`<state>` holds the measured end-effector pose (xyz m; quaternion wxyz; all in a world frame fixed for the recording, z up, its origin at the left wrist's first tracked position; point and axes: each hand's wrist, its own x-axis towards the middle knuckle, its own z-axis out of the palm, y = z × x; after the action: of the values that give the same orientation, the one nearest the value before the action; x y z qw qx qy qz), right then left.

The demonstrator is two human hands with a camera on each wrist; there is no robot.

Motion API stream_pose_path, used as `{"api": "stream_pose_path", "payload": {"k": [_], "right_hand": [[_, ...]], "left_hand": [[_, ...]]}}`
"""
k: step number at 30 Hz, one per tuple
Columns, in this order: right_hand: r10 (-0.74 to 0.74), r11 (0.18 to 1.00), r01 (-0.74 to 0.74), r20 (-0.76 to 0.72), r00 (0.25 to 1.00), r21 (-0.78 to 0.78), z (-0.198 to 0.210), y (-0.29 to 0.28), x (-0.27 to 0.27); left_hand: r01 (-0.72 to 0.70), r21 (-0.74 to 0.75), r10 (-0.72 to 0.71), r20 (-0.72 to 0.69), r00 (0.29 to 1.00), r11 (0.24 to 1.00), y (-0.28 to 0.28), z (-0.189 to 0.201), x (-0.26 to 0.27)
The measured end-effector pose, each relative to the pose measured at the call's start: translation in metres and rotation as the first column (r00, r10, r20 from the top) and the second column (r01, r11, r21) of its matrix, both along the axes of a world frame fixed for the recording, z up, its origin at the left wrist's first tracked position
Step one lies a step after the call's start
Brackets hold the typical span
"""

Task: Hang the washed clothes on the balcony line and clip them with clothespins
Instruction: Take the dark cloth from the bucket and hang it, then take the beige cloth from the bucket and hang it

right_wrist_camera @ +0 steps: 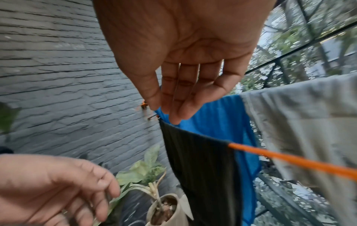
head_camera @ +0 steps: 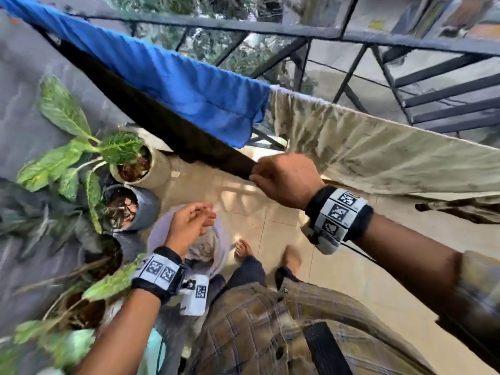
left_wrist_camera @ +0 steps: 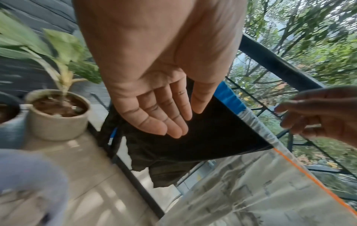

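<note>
Potted plants (head_camera: 127, 161) are standing along a grey wall (right_wrist_camera: 58, 64) beside the black railing (head_camera: 270, 28).

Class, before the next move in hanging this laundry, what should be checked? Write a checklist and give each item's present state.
1. Black garment draped over the orange line: ok.
2. Right hand pinching the garment's end at the line: ok.
3. Left hand free to take a clothespin: ok, open and empty.
4. Clothespin on the black garment: not ok, none visible.
5. Clothespins within reach: cannot tell, none in view.
</note>
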<state>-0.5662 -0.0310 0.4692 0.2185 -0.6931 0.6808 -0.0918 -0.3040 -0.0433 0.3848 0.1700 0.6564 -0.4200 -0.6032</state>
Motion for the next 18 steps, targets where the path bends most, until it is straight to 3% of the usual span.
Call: {"api": "stream_pose_path", "payload": {"k": [8, 14, 18], "right_hand": [[0.312, 0.937, -0.314, 0.035, 0.949, 0.154, -0.036, 0.004, 0.132], [0.472, 0.826, -0.44, -0.007, 0.881, 0.353, -0.106, 0.024, 0.224], [0.547, 0.738, -0.48, -0.004, 0.837, 0.474, -0.162, 0.035, 0.256]], "left_hand": [[-0.277, 0.045, 0.273, 0.072, 0.959, 0.96, 0.095, -0.04, 0.11], [-0.44, 0.154, 0.424, 0.123, 0.897, 0.885, 0.16, -0.108, 0.178], [-0.526, 0.199, 0.505, 0.148, 0.85, 0.827, 0.184, -0.147, 0.195]]}}
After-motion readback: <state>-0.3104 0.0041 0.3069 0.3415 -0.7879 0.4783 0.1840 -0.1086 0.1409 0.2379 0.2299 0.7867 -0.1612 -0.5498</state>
